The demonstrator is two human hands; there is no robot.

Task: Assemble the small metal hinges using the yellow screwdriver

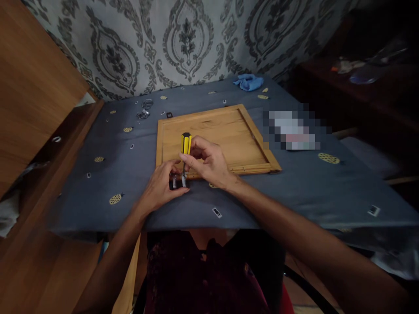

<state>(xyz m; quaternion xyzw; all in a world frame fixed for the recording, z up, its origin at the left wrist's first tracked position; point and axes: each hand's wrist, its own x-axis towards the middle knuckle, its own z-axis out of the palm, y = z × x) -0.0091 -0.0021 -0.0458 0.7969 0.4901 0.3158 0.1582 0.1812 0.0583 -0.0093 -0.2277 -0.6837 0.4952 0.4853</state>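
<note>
A grey-and-white wall [188,35] with dark damask patterning stands behind a table covered by a blue-grey cloth [193,213] printed with yellow pineapples and small labels. Brown wooden furniture [39,87] rises on the left of the hands.

The right hand [211,161] is clamped on a screwdriver [186,144], its thumb and fingers together around the lower part of the tool. The yellow-and-black handle sticks up above this grip, and the shaft drops below it. The screwdriver's long axis runs close to upright, butt end at the top and tip pointing down toward a metal fitting [183,180] just below the grip. Whether the tip sits in a screw is too small to tell.

The left hand [160,185], just beside and to the left, has its fingers and thumb curled about the fitting, the thumb along the near side. The piece lies by the near edge of a framed wooden panel [212,131], which stretches away beyond the grip and to its right, its longer sides running left to right.

Farther off and left of the grip lie some small shiny pieces [143,114]; far beyond it to the right is a crumpled blue cloth [253,83].
</note>
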